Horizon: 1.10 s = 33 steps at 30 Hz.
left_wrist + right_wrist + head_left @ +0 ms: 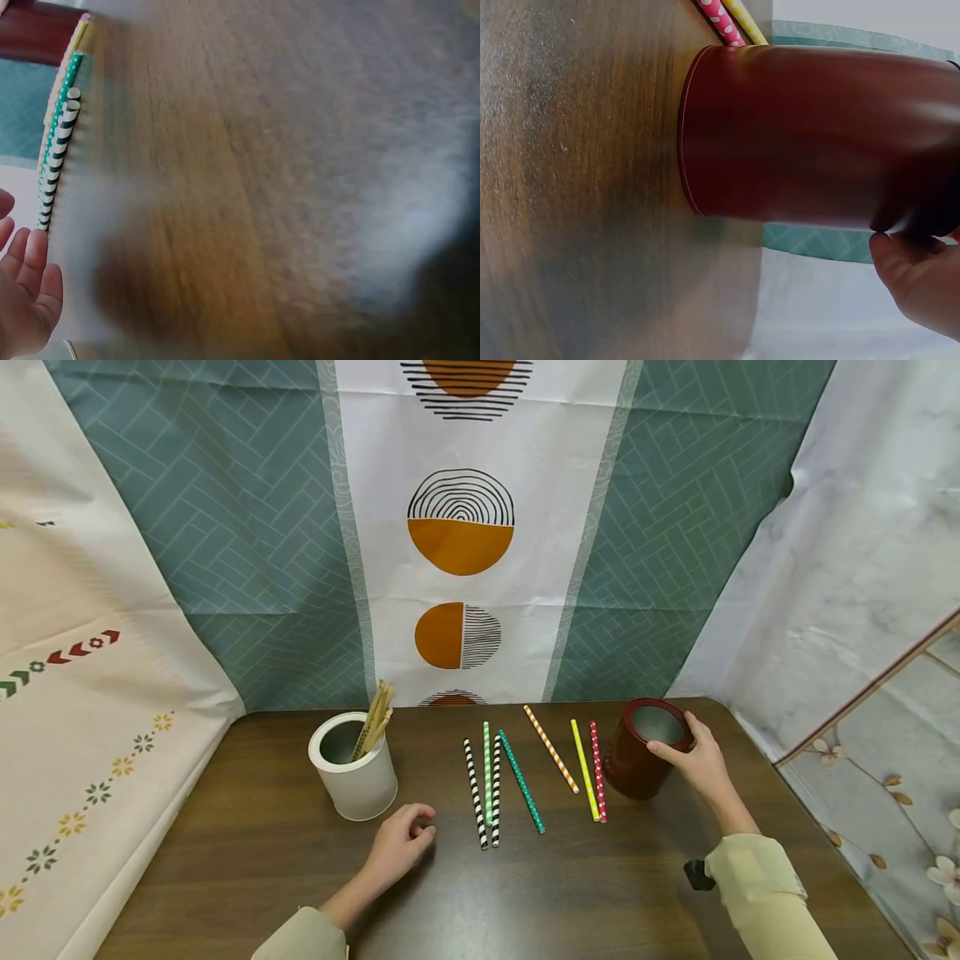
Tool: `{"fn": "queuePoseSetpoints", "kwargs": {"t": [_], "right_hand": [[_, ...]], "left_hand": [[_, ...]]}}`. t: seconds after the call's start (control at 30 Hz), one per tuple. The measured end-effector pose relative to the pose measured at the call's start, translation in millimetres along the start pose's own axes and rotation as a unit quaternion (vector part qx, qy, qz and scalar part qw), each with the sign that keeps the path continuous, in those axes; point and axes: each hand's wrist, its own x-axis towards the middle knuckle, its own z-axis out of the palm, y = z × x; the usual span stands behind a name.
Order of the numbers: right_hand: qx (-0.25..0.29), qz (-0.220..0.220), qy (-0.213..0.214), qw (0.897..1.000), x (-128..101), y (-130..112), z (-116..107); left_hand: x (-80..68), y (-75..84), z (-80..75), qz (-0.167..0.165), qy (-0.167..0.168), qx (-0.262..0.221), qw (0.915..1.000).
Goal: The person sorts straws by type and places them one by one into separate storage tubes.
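White cup (355,768) with wooden sticks just left of the left hand (401,845), which rests loosely curled on the table (247,835) holding nothing, straws (495,789) to its right, right hand (697,764) gripping the red cup (641,760) by the rim.

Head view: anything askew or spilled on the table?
Nothing spilled or damaged. Seven patterned paper straws lie loose on the dark wooden table; the orange striped one slants off-parallel. The right hand grips the upright dark red metal canister.
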Motion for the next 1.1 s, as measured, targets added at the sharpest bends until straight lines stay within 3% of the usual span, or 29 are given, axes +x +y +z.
{"fn": "queuePoseSetpoints", "kwargs": {"t": [0.23,0.57,0.9,1.1], "right_hand": [[0.006,0.009,0.009,1.000,1.0,1.6,-0.7],[-0.002,0.017,0.003,1.000,0.7,-0.1,-3.1],[0.001,0.018,0.006,1.000,2.4,0.8,-0.4],[-0.002,0.016,0.007,1.000,2.4,2.5,-0.2]], "left_hand": [[13.6,3.3,8.8,0.006,-0.008,0.004,0.9999],[43.3,9.2,24.2,-0.017,-0.018,-0.025,0.9994],[71.9,7.3,39.5,-0.023,-0.010,-0.006,0.9997],[85.7,8.4,44.9,-0.029,-0.025,-0.001,0.9993]]}}
